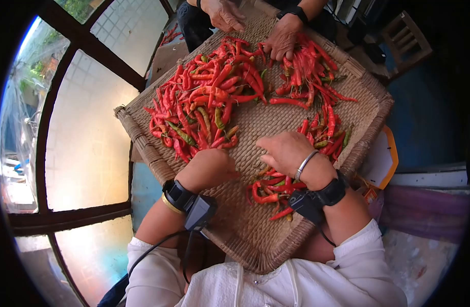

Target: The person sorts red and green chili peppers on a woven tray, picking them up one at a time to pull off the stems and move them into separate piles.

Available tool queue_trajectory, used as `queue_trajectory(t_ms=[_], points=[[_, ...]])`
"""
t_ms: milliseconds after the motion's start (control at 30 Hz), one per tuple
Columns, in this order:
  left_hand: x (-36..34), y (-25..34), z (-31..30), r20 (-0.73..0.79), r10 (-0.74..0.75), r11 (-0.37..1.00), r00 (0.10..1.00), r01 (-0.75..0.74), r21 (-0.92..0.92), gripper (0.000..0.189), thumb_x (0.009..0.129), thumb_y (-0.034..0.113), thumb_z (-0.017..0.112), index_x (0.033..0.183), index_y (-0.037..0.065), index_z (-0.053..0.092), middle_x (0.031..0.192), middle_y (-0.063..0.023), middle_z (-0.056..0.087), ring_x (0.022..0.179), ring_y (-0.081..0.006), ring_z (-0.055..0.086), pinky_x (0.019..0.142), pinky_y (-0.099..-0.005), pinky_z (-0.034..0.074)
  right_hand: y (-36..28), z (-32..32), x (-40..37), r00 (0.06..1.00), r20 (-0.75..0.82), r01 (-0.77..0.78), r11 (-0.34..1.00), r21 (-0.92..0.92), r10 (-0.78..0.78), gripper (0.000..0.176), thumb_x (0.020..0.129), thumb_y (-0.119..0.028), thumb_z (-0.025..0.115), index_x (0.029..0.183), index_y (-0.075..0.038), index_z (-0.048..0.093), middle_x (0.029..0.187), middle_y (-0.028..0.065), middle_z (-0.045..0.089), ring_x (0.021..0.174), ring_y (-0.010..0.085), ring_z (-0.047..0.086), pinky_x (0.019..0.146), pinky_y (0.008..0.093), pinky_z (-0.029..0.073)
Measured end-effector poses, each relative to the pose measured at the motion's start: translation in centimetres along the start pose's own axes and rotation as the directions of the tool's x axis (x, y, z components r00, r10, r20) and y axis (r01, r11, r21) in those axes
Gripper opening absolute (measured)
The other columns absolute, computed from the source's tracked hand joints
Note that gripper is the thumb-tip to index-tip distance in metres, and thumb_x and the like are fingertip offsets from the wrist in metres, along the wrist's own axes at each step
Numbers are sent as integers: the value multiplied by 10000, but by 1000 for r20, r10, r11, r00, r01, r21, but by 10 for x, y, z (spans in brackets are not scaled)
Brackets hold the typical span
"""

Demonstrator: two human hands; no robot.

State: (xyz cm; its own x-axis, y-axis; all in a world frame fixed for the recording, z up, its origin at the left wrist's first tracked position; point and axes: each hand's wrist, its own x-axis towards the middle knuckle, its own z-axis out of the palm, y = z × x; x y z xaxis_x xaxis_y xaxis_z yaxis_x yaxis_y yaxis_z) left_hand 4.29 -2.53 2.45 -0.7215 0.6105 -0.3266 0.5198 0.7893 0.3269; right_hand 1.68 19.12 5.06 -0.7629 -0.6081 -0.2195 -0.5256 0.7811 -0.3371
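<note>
Red chili peppers lie in piles on a square woven tray (250,230). My left hand (207,169) is at the lower edge of the large left pile (204,97); its fingers are blurred and partly hidden, so what they hold cannot be made out. To the right, my right hand (286,152) is bent over the tray with its fingers curled, between a small pile of peppers (276,189) below it and more peppers (329,128) at its upper right. Whatever is between its fingertips is too small to name.
Across the tray, another person's hand (286,38) rests on the upper right pile (301,71), and their other hand (223,14) hovers by the far edge. A framed window (86,128) stands at the left, a wooden chair (406,38) at the upper right.
</note>
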Motion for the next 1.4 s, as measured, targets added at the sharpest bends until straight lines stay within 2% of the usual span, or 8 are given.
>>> queue_trajectory(t_ms=[100,200,433,533,667,767,1067,1400], points=[[1,2,-12,-246,58,873,967,-169,-458,138,710,122,686,758,12,618,689,-90,591,650,-215,594,585,-310,455,-1,8,5,979,-142,168,972,166,-145,278,765,-238,627,988,-77,586,803,157,624,792,352,599,697,430,480],[3,5,-21,-118,-3,772,993,-73,-631,125,707,64,695,794,12,621,690,-76,578,635,-146,564,588,-272,447,-7,9,9,943,-254,290,910,295,-217,268,759,-266,648,911,-52,598,824,142,634,790,330,608,707,416,487],[13,-2,-20,-268,-77,763,960,-116,-636,161,724,99,692,848,25,621,741,-87,581,674,-167,578,598,-293,453,-1,-1,13,975,-222,143,750,646,5,84,706,-109,618,756,-43,612,729,122,626,701,266,624,643,354,490],[15,-14,-17,-339,-214,967,916,151,-203,249,739,200,659,944,63,623,871,-105,590,780,-309,595,672,-378,479,23,-16,6,930,-343,60,863,502,134,84,717,-108,610,776,-49,611,724,114,620,704,283,614,645,367,488],[17,-17,-11,-287,-265,964,921,249,-92,292,745,216,642,998,76,601,894,-98,574,788,-301,598,673,-385,487,52,-32,-7,717,-644,-256,960,112,266,145,742,-158,647,857,-86,596,850,103,579,769,307,590,657,414,480],[20,-15,-4,-261,-274,953,926,298,57,331,729,232,645,1015,78,583,909,-106,562,784,-298,598,651,-398,487,52,-31,-6,701,-675,-216,971,108,231,166,741,-169,658,854,-79,577,865,100,573,761,313,589,660,417,483],[29,-16,1,-183,-300,943,936,320,93,267,726,283,639,870,63,596,759,-127,589,717,-305,602,606,-415,476,9,-4,9,960,-269,-61,997,55,74,200,748,-191,646,884,-64,571,837,124,576,795,328,582,696,416,477],[27,-7,-2,-173,-52,927,984,-17,-375,232,760,297,623,868,93,647,752,-115,632,727,-294,612,641,-376,479,7,23,21,992,-28,125,992,35,-124,260,743,-181,632,974,-77,571,936,133,567,882,327,565,755,416,471]])
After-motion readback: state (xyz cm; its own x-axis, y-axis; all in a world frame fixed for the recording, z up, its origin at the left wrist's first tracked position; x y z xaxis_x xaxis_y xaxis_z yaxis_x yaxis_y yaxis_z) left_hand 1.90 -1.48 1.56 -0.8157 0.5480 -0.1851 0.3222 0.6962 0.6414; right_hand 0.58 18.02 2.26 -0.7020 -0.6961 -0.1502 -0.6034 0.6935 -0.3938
